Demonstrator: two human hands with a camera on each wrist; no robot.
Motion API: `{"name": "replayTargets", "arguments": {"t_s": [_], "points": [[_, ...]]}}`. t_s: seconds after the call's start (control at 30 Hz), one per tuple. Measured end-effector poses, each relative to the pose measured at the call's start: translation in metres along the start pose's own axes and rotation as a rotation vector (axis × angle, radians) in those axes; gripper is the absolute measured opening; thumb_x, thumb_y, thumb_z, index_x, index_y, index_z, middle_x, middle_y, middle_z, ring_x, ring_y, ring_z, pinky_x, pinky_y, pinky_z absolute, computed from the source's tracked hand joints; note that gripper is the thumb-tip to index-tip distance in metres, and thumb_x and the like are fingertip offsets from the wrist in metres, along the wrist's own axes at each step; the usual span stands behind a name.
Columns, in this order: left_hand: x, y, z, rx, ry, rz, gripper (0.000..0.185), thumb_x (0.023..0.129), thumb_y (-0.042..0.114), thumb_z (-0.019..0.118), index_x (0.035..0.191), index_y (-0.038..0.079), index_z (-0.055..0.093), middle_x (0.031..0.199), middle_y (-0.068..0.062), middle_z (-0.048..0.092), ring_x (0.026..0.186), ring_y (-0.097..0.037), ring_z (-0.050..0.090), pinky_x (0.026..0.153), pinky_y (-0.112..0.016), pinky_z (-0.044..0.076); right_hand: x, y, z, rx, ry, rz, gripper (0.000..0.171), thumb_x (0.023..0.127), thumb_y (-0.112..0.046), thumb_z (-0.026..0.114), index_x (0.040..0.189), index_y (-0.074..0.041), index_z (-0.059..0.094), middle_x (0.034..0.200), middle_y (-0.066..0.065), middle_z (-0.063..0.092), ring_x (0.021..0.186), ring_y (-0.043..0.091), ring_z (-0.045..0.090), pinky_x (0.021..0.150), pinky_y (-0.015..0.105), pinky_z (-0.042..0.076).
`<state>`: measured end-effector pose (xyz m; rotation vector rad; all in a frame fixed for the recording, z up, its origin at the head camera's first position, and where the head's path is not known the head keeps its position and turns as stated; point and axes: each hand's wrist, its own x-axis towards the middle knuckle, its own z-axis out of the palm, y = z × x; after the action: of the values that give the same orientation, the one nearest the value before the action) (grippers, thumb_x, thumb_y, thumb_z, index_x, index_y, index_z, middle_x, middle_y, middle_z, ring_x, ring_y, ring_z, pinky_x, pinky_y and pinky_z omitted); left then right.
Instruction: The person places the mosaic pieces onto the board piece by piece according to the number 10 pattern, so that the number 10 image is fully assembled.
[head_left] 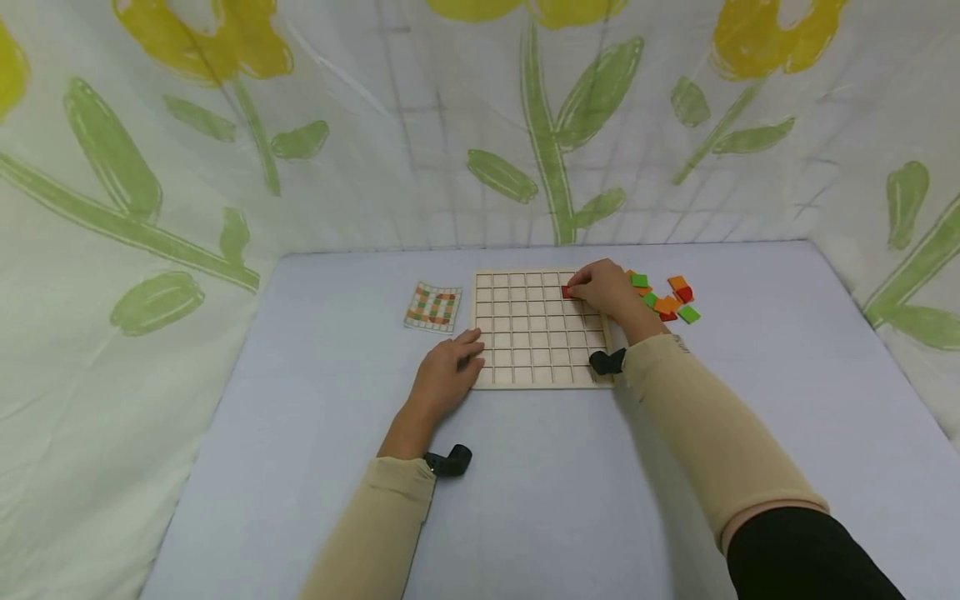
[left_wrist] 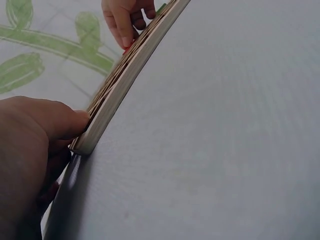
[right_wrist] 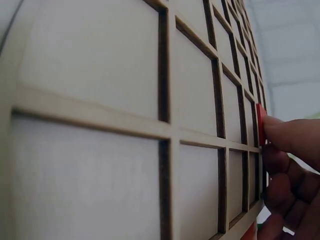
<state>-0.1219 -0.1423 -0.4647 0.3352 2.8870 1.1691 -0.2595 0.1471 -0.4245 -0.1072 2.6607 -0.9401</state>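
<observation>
A light wooden grid board (head_left: 521, 332) lies on the white table. My right hand (head_left: 606, 287) is over its far right part and pinches a small red square tile (head_left: 566, 292) between thumb and fingers. The right wrist view shows that red tile (right_wrist: 260, 124) standing on edge against the grid ridges. At the board's left rim rests my left hand (head_left: 444, 373), its fingers loosely bent. In the left wrist view the thumb (left_wrist: 70, 119) touches the board close to its near left corner; the other fingers are mostly hidden below it.
A pattern card (head_left: 432, 307) with coloured squares lies left of the board. Right of the board are several loose tiles in green (head_left: 688, 314), orange (head_left: 677, 283) and red (head_left: 684, 295). A white curtain (head_left: 352, 183) painted with yellow flowers hangs behind the table.
</observation>
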Motion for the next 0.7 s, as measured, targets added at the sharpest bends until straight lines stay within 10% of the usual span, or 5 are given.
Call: {"name": "replayTargets", "arguments": {"t_s": [0.43,0.7], "points": [[-0.002,-0.003,0.003,0.086,0.059,0.077,0.032,0.095,0.020,0.065,0.124,0.006,0.068,0.145,-0.003,0.054,0.135,-0.022,0.050,0.123,-0.042,0.026,-0.008,0.017,-0.017,-0.027,0.084,-0.034,0.029,0.097,-0.028,0.061,0.117,-0.009,0.069,0.121,0.017,0.063,0.105,0.032,0.057,0.090,0.047,0.052],[0.001,-0.006,0.000,0.071,0.079,0.070,0.028,0.095,0.017,0.065,0.121,0.006,0.070,0.142,-0.002,0.057,0.133,-0.021,0.052,0.122,-0.040,0.028,-0.023,0.049,-0.059,0.059,0.118,0.111,0.039,0.100,-0.032,0.056,0.129,-0.008,0.062,0.131,0.019,0.057,0.111,0.035,0.055,0.093,0.050,0.050]]}}
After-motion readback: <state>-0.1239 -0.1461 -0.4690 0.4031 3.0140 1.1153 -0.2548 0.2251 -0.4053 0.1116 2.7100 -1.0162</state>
